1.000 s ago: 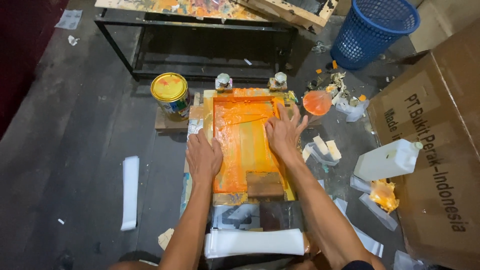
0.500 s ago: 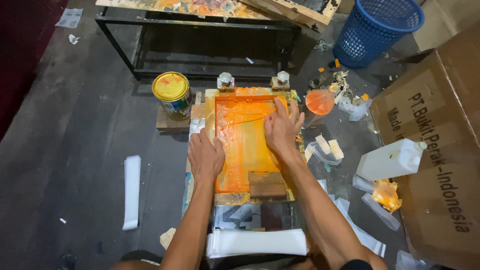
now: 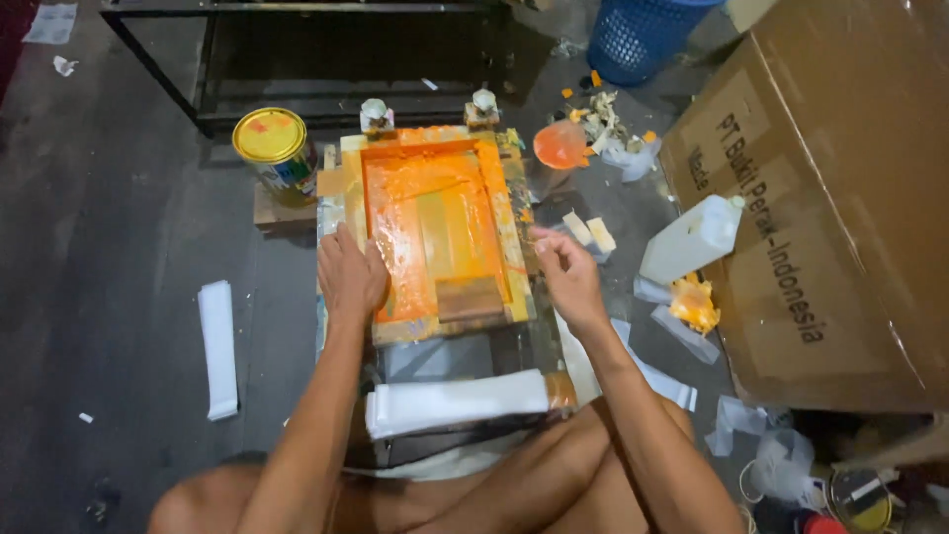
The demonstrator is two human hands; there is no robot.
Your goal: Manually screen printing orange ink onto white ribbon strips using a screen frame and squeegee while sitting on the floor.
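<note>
My left hand lies flat, palm down, on the left rail of the orange-inked printing screen, pinning it to the floor; my right hand hovers loosely curled, empty, beside its right rail, near the wooden squeegee.

- A large brown cardboard box fills the right side, lying tilted, with dark lettering printed along its face.
- A white plastic jerrycan lies just beside the box's left edge.
- A round tin can with a yellow lid and a colourful wrap-around label stands at upper left, on a small wooden block.
- A small round tin sits at the bottom right corner.
</note>
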